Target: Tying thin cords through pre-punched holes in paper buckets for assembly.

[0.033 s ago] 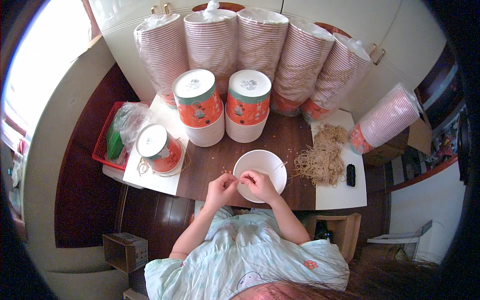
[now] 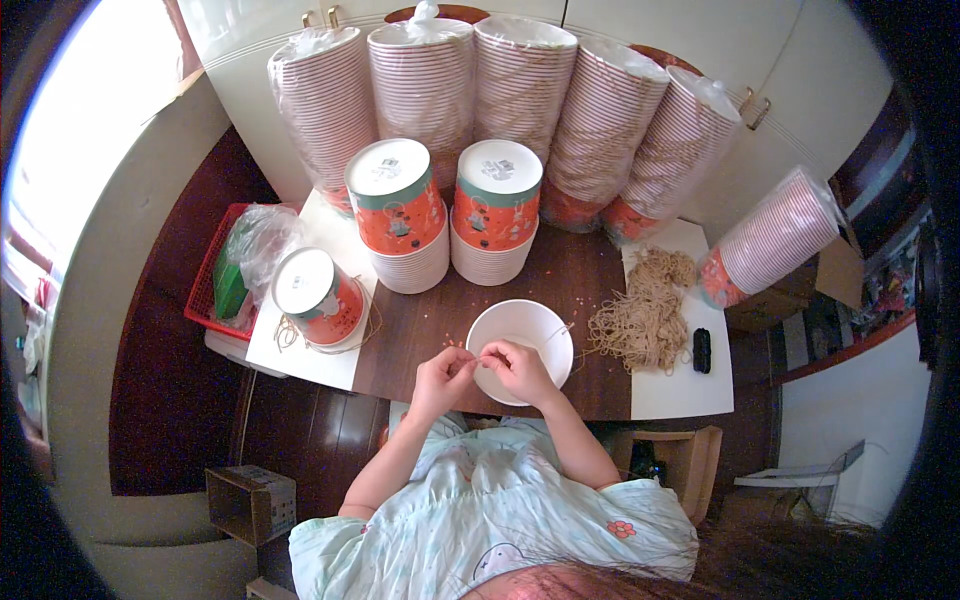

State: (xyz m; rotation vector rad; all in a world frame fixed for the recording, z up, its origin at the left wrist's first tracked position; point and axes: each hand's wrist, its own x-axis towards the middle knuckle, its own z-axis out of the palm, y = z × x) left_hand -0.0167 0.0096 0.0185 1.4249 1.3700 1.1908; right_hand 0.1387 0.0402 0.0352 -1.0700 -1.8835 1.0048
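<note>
Near the table's front edge stands a white paper bucket (image 2: 545, 350), its open mouth facing up. Over its left rim my left hand (image 2: 441, 380) and my right hand (image 2: 518, 372) meet, fingertips pinched close together. Whatever lies between the fingers is too small to make out. On the bucket's right rim a short piece of thin cord (image 2: 562, 330) shows. To the right is a tangled heap of beige cord (image 2: 645, 315). A finished-looking orange bucket (image 2: 325, 305) sits upside down at the left, with loops of cord around its base.
Two upside-down bucket stacks (image 2: 402, 215) (image 2: 497, 215) stand mid-table. Behind them rise several tall, plastic-wrapped bucket stacks (image 2: 425, 95); another wrapped stack (image 2: 775, 240) leans at the right. A black object (image 2: 702, 351) lies beside the cord. Left of the table is a red basket (image 2: 205, 285) with plastic bags.
</note>
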